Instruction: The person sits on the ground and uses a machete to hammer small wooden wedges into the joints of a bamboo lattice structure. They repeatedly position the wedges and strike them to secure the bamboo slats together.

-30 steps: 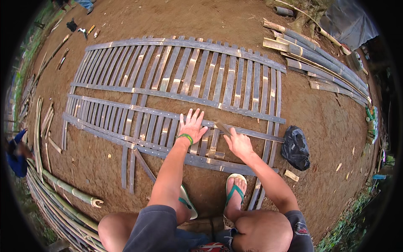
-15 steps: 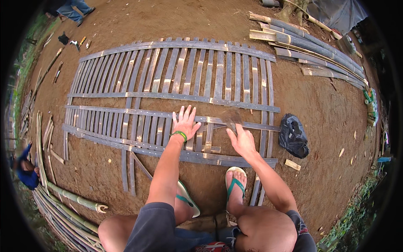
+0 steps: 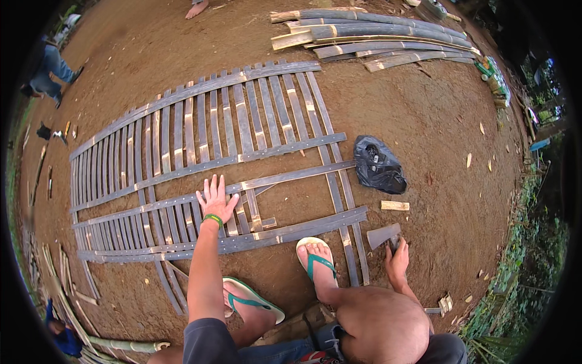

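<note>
A long panel of split bamboo slats [image 3: 242, 121] fixed to cross strips lies flat on bare brown earth. My left hand [image 3: 215, 199], with a green wristband, rests flat and spread on the slats near the panel's near edge. My right hand [image 3: 397, 259] is on the ground past the panel's right end. Its thumb and fingers are around the dark handle of a grey chopping blade [image 3: 383, 235]. My feet in green flip-flops [image 3: 316, 261] stand at the panel's near edge.
A black plastic bag [image 3: 379, 165] and a small wood block [image 3: 394, 205] lie right of the panel. Bamboo poles [image 3: 364, 42] are stacked at the far right, more [image 3: 127, 346] at the lower left. Another person [image 3: 48, 67] stands far left; a bare foot [image 3: 197, 8] shows at the top.
My right hand left the slats and moved right to the chopping blade on the ground. My left hand stayed flat on the panel. The view turned to the right.
</note>
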`<state>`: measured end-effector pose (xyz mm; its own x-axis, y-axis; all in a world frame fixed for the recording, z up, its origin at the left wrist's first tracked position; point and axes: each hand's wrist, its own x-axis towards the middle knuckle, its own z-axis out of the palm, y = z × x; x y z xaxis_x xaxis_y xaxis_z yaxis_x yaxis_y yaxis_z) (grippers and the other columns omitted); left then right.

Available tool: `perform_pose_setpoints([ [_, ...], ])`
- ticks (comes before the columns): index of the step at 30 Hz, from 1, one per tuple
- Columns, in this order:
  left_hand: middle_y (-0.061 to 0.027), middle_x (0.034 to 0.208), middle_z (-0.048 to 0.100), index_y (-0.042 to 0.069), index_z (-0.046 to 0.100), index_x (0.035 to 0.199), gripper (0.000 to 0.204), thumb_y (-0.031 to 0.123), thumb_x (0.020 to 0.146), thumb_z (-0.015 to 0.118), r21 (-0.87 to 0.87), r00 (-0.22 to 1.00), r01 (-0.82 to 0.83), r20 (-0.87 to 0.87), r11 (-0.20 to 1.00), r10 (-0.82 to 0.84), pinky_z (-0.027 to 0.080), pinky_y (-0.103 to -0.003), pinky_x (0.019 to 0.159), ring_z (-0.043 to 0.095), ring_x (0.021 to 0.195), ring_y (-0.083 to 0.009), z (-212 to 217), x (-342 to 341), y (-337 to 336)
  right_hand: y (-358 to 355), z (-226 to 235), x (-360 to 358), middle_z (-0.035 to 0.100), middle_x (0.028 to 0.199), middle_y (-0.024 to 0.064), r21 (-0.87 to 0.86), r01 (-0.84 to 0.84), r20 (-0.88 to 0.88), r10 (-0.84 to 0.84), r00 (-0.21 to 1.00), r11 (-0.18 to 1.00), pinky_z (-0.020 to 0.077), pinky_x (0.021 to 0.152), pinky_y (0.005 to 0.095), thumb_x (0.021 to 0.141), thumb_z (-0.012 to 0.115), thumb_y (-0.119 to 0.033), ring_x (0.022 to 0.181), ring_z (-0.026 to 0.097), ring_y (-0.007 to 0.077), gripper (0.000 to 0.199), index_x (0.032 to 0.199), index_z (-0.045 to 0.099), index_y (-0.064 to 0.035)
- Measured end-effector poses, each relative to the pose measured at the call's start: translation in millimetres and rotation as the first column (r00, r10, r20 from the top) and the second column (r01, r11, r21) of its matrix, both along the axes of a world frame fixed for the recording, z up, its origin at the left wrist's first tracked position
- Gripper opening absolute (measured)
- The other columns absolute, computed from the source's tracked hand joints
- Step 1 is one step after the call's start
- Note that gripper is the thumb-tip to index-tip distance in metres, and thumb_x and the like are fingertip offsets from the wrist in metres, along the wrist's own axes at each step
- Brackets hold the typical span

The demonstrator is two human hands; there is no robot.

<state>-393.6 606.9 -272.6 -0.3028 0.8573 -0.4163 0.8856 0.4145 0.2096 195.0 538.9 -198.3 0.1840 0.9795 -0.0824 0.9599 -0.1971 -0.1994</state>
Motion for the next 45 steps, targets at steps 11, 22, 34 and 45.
perform_pose_setpoints([
  [11,-0.0079,0.173,0.010,0.016,0.015,0.166,0.091,0.062,0.096,0.051,0.021,0.995,-0.040,-0.087,0.999,0.042,0.004,-0.062,0.125,0.004,0.160,-0.0330,1,6,-9,234,39,-118,0.071,0.104,0.0274,0.083,-0.496,-0.093,0.502,0.860,0.864,0.0585,0.084,0.0482,0.088,0.058,-0.001,0.095,0.072,0.0417,0.016,0.098,0.070,0.0043],
  [22,-0.0136,0.164,0.035,0.007,0.041,0.155,0.068,0.040,0.098,0.059,0.401,0.972,-0.197,-0.037,0.895,0.230,0.009,-0.065,0.123,0.024,0.155,-0.0344,5,65,-101,283,-80,-77,0.071,0.106,0.0231,0.474,-0.417,-0.239,0.569,0.787,0.776,0.0510,0.090,0.0475,0.095,0.053,-0.016,0.102,0.066,0.0429,0.025,0.106,0.069,-0.0006],
  [34,-0.0140,0.160,0.041,0.008,0.052,0.146,0.050,0.027,0.100,0.059,0.487,0.963,-0.267,0.152,0.832,0.221,0.014,-0.059,0.125,0.032,0.151,-0.0346,-4,96,-150,155,80,-178,0.067,0.084,0.0196,0.286,-0.574,-0.190,0.633,0.750,0.767,0.0555,0.063,0.0472,0.092,0.071,-0.007,0.070,0.068,0.0384,0.012,0.085,0.066,0.0011],
  [45,-0.0169,0.136,0.059,0.004,0.065,0.129,0.044,0.015,0.088,0.076,0.634,0.931,-0.364,0.259,0.682,0.257,0.040,-0.050,0.111,0.053,0.130,-0.0382,24,140,-149,66,1,-309,0.067,0.081,0.0157,-0.012,-0.677,-0.832,0.368,0.415,0.736,0.0508,0.064,0.0396,0.093,0.072,-0.016,0.068,0.066,0.0269,0.020,0.088,0.069,0.0026],
])
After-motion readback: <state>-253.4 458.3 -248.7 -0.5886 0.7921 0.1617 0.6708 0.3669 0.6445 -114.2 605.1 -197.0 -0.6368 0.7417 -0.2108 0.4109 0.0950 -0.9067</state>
